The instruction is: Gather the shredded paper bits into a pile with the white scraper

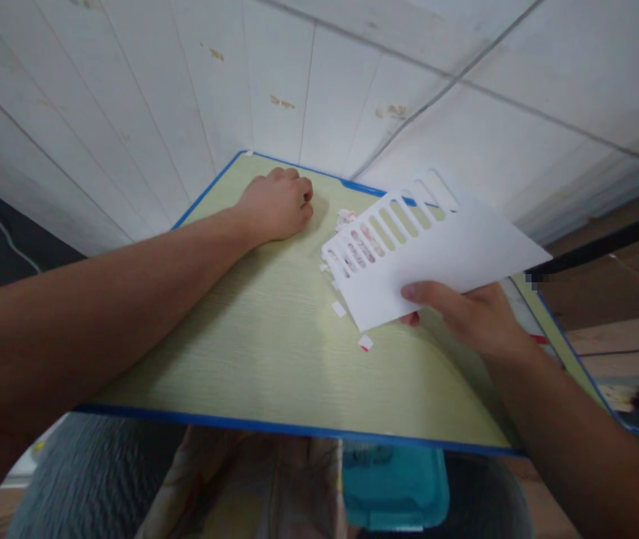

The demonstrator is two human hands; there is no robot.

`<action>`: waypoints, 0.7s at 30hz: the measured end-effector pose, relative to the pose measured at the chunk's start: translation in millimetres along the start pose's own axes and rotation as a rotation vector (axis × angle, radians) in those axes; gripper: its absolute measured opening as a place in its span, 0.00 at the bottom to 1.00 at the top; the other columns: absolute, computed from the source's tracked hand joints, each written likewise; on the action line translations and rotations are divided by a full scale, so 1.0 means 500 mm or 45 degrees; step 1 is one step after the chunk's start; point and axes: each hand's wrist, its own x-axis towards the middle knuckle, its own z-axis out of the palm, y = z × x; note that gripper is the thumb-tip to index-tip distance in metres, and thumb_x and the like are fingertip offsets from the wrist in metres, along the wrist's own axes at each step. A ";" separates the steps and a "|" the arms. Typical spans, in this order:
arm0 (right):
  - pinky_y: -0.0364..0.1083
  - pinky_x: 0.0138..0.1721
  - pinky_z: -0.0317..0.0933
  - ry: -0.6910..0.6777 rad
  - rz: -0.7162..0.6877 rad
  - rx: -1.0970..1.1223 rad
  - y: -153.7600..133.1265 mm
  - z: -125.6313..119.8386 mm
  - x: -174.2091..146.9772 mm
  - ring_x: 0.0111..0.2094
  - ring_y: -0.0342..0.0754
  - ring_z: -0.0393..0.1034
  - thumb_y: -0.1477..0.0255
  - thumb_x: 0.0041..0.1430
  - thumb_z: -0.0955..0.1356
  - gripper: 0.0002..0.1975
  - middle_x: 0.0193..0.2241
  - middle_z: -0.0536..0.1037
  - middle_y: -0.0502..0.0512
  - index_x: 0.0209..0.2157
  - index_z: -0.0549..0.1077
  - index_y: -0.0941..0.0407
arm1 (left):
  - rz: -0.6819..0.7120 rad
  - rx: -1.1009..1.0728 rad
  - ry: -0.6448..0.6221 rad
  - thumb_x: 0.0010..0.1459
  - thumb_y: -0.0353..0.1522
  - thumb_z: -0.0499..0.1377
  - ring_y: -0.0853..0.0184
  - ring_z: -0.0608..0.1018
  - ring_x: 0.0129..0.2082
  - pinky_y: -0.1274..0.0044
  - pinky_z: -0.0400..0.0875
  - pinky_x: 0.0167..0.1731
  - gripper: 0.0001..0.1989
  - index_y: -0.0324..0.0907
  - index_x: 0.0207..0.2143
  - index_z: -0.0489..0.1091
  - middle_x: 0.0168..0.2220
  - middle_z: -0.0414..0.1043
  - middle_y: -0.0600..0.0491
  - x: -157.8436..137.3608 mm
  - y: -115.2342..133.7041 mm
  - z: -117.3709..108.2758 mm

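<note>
My right hand [465, 311] pinches a white sheet [448, 254] of paper or thin card, thumb on top and fingers beneath. A row of rounded slots is cut along the sheet's far left side, and the table shows through them. The sheet is tilted above the table [274, 359]. My left hand [280, 202] rests curled on the table's far left part, its fingers folded in; whether anything is inside them is hidden. Small paper scraps [346, 218] lie in a pile partly under the sheet, and a loose scrap [365, 343] lies nearer me.
White plank walls [274, 75] rise behind the table, with a grey cable [409, 123] running down one. A blue rim [212, 421] edges the tabletop. Below its front edge is a teal plastic container [398, 490]. Flat papers [524, 311] lie at the right side, partly behind my hand.
</note>
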 end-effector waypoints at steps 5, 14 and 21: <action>0.48 0.23 0.75 -0.293 0.088 0.123 0.002 -0.015 0.003 0.21 0.52 0.78 0.65 0.59 0.81 0.12 0.23 0.84 0.54 0.27 0.82 0.53 | -0.004 0.021 -0.015 0.78 0.37 0.55 0.44 0.77 0.69 0.54 0.75 0.67 0.21 0.49 0.63 0.84 0.66 0.81 0.43 -0.002 0.002 -0.010; 0.45 0.24 0.77 -0.636 0.091 0.233 -0.012 -0.025 0.007 0.23 0.50 0.80 0.57 0.64 0.84 0.17 0.25 0.85 0.52 0.33 0.84 0.54 | -0.038 0.034 -0.093 0.82 0.39 0.52 0.51 0.75 0.69 0.54 0.74 0.72 0.22 0.43 0.64 0.81 0.70 0.79 0.43 -0.014 0.022 -0.033; 0.43 0.25 0.76 -0.747 0.138 0.290 -0.012 -0.016 -0.003 0.24 0.48 0.80 0.58 0.67 0.83 0.15 0.28 0.87 0.52 0.36 0.84 0.55 | -0.060 0.030 -0.123 0.82 0.47 0.55 0.50 0.73 0.71 0.56 0.71 0.73 0.24 0.45 0.66 0.80 0.74 0.77 0.46 -0.012 0.019 -0.035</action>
